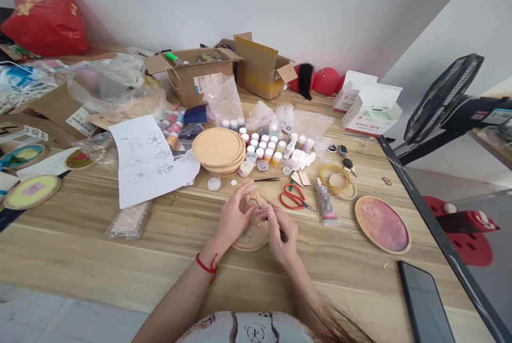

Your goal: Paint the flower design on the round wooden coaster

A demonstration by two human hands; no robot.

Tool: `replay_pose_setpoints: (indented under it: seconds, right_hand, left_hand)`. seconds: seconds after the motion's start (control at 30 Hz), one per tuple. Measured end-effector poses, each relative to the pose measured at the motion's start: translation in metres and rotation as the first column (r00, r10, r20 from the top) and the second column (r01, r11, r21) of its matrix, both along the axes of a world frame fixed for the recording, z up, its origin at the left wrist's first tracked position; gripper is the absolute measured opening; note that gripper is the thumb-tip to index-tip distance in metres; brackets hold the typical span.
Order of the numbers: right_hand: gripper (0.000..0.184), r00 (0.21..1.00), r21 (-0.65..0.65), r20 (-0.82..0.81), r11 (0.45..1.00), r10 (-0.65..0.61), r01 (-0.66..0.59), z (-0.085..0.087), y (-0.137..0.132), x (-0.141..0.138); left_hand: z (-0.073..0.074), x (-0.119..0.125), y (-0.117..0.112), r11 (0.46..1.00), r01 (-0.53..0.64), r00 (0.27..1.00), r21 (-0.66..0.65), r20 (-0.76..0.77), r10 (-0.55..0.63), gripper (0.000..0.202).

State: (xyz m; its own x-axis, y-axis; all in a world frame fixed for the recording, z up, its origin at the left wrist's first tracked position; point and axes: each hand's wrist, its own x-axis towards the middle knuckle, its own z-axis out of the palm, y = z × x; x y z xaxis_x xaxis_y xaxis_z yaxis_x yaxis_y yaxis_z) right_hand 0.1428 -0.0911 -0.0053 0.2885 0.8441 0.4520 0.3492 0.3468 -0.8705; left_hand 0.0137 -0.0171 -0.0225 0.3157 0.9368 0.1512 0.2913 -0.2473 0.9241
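My left hand [235, 210], a red string bracelet on its wrist, is curled round a small round pot [253, 197] with something orange-tan in it. My right hand [283, 230] grips a slim tool with a dark handle [284, 236]; its thin metal end points towards the pot. The fingers partly hide both, and the tool's exact kind cannot be made out. Below the hands lies a round wooden plaque [250, 245] with a flower outline. Red-handled scissors [294, 197], tweezers [266, 179] and a glue tube [327, 205] lie beyond my right hand.
Several capped paint jars [264, 145] stand behind a stack of wooden discs [218, 148]. Flower sketches on paper [142, 167] lie at left. A painted plaque [382, 224] and a phone [426, 303] are at right. Cardboard boxes [208, 73] line the wall.
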Motion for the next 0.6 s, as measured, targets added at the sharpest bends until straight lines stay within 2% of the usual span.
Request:
replay_pose_setpoints:
  seconds: [0.27, 0.6]
  right_hand:
    - [0.031, 1.0, 0.007, -0.002, 1.0, 0.009, -0.009, -0.0003, 0.0005, -0.0004]
    - [0.032, 1.0, -0.002, -0.005, 1.0, -0.002, 0.002, -0.0002, 0.0006, -0.0029]
  left_hand:
    - [0.0064, 0.0006, -0.0021, 1.0, -0.015, 0.999, 0.011, -0.045, 0.015, 0.057]
    - [0.0025, -0.0002, -0.0008, 0.999, -0.012, 0.999, 0.046, -0.042, 0.014, 0.057]
